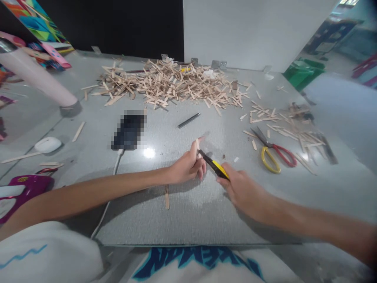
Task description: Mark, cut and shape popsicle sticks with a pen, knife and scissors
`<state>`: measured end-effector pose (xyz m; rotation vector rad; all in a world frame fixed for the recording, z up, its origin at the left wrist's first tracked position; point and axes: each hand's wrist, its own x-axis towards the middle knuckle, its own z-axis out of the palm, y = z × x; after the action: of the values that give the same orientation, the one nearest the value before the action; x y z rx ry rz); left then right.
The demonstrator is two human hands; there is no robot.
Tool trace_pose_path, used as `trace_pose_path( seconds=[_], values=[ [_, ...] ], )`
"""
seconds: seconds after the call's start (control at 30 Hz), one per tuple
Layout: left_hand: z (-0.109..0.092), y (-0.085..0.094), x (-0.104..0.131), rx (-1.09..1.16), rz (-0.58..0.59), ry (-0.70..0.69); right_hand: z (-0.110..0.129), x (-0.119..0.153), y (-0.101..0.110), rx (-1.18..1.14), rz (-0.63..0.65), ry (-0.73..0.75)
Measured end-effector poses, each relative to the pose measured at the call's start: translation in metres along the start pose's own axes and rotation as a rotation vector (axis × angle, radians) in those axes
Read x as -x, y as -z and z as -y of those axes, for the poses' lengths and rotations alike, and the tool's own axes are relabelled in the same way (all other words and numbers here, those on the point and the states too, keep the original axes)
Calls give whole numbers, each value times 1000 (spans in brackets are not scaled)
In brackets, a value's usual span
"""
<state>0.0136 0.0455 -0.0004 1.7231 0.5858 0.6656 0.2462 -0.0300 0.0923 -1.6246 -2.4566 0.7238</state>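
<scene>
My left hand [188,164] pinches a short pale wooden stick [198,144], which stands up between the fingers over the grey table [141,220]. In my right hand [243,188] is a yellow and black utility knife [216,167], pointing up and to the left. Its tip is at the stick, close to the left fingers; whether the blade touches the wood is too small to tell. Another wooden stick [167,196] lies below my left wrist, partly hidden by it.
A heap of wooden sticks [176,84] spans the back. Scissors [272,151] and loose pieces lie right. On the left are a blurred-out phone [129,131] with a cable, a white mouse [48,144] and a pink bottle [44,74]. A dark pen-like rod [189,120] lies centrally.
</scene>
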Motion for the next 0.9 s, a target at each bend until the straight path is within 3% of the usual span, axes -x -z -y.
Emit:
trace_pose_path(
  seconds=[0.13,0.3,0.4,0.5,0.6,0.9],
  values=[
    [2,-1,-1,15,5,-13,-3,1,8,-32,96,-45],
    [-1,0,-1,59,28,-5,-7,2,22,-89,67,-22],
    [-8,4,-1,99,52,-3,-16,3,25,-252,110,-67],
    [-15,7,-3,181,65,42,-31,2,23,-524,243,-200],
    [-18,9,-5,279,50,94,-45,-1,18,-703,282,-216],
    [-17,12,-7,368,125,60,-52,-4,17,-583,274,-188]
  ],
)
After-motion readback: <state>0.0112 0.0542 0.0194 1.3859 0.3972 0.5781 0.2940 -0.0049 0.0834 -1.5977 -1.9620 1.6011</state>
